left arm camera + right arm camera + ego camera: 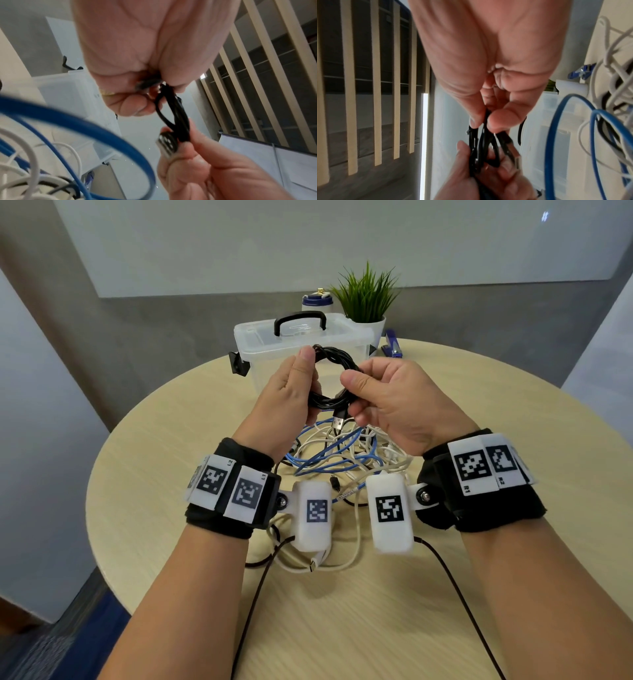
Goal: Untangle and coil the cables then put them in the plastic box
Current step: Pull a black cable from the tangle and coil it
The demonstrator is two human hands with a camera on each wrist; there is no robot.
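Thin black USB cable (334, 378) wound into a small loose coil, raised above the round pale wooden bench (479, 412). Left hand (291, 395) clamped on 1 side of the coil, right hand (380, 395) pinching the opposite side, metal plug (338, 421) dangling. Probably light, limp, springy; best gripped across all loops. Closed clear plastic box with black handle (301, 337) just behind. Blue and white tangled cables (342, 453) below.
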